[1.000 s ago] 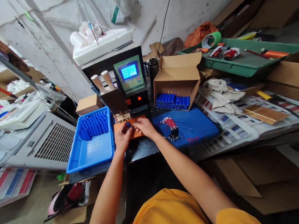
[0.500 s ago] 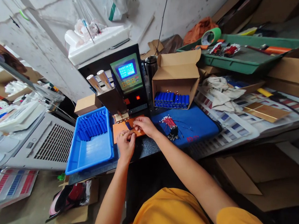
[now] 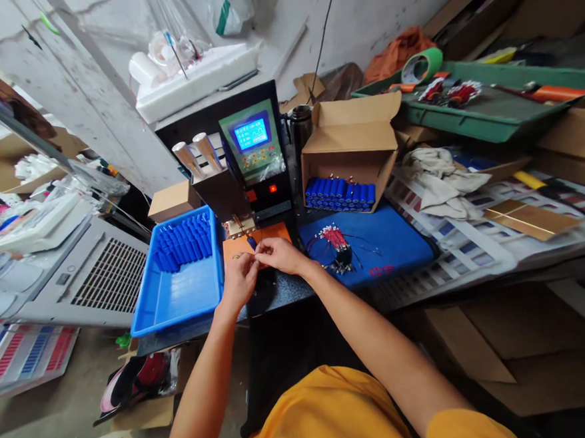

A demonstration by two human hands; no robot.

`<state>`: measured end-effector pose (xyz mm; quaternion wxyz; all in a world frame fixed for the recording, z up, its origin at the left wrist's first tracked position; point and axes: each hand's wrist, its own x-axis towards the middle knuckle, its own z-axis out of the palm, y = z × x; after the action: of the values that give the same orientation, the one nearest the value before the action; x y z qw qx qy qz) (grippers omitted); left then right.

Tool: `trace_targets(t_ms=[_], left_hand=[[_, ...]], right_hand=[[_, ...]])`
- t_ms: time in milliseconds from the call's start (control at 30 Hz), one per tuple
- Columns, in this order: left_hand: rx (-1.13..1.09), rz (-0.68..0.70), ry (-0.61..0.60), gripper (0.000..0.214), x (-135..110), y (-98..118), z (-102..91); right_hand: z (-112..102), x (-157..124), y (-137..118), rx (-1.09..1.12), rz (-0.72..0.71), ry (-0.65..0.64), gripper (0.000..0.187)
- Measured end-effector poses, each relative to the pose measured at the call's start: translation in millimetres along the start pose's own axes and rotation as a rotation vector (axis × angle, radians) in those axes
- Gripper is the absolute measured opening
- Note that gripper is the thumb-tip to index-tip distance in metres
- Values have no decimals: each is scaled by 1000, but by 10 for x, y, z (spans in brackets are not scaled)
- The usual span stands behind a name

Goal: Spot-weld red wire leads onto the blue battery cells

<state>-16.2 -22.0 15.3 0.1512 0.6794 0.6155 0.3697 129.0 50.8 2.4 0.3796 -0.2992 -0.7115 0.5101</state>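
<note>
My left hand (image 3: 240,279) is closed in a pinch over the front edge of the orange board (image 3: 237,248). My right hand (image 3: 281,256) is pinched too, its fingertips almost meeting those of the left. What lies between the fingers is too small to make out. Just beyond them a blue cylindrical battery cell (image 3: 251,241) sits under the copper electrode pins (image 3: 239,223) of a spot welder (image 3: 253,141) with a lit screen. To the right, a bundle of red and black wires (image 3: 338,242) with white ends rests on a blue mat (image 3: 387,239).
A blue tray (image 3: 178,304) with rows of blue cells stands on the left. An open cardboard box (image 3: 352,145) holding more cells is behind the mat. Further right are a green tray (image 3: 511,120) and a white cloth (image 3: 437,175).
My hands have come together: the right fingertips moved down and left, toward the left hand's fingertips, in front of the cell. The camera view has shifted slightly.
</note>
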Motion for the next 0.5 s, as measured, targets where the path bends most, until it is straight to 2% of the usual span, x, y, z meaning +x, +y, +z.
trace_targets(t_ms=[200, 300, 400, 500], left_hand=[[-6, 7, 6, 17, -2, -26, -10], [-99, 47, 95, 14, -49, -33, 9], [-89, 127, 201, 17, -76, -51, 44], [-24, 205, 128, 32, -60, -92, 97]], right_hand=[[7, -15, -23, 19, 8, 33, 13], [-20, -16, -76, 146, 18, 78, 18], [-78, -11, -129, 313, 76, 133, 27], [-127, -10, -167, 433, 147, 171, 34]])
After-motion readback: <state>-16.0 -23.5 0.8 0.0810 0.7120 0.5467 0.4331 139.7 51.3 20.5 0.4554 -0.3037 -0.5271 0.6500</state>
